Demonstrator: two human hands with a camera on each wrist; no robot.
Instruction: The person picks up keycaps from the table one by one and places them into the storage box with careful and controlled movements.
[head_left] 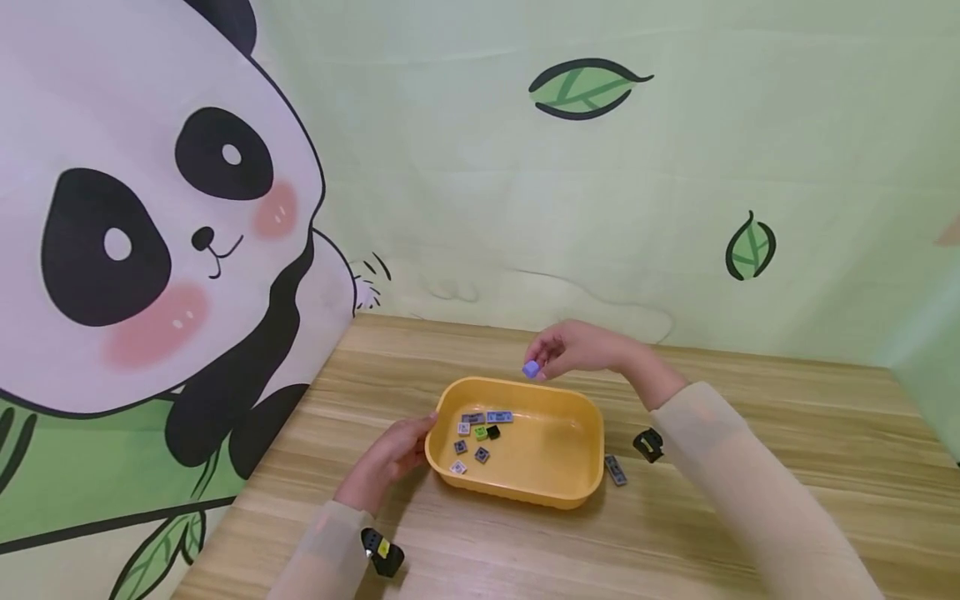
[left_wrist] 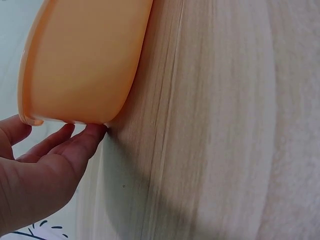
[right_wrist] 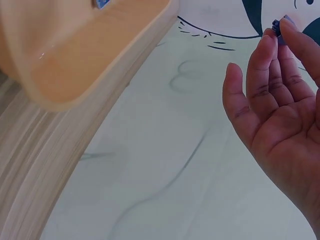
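Observation:
A small purple-blue toy building brick (head_left: 531, 368) is pinched between the thumb and fingertips of my right hand (head_left: 573, 346), above the tray's far rim. In the right wrist view the brick (right_wrist: 276, 27) shows studs at the fingertips, the palm (right_wrist: 290, 125) facing the camera. My left hand (head_left: 393, 454) touches the left end of the yellow-orange plastic tray (head_left: 555, 454). In the left wrist view its bent fingers (left_wrist: 82, 145) rest against the tray's outer wall (left_wrist: 85, 65). Inside the tray lie a blue brick (head_left: 499, 417), a lime one (head_left: 481, 433), a black one (head_left: 492, 432) and several grey and white ones.
A long grey brick (head_left: 616, 470) lies on the wooden table (head_left: 480, 550) beside the tray's right end. Black devices are on both wrists, the left one (head_left: 384, 552) and the right one (head_left: 648, 445). Behind the table hangs a pale green backdrop (head_left: 450, 167) with a panda.

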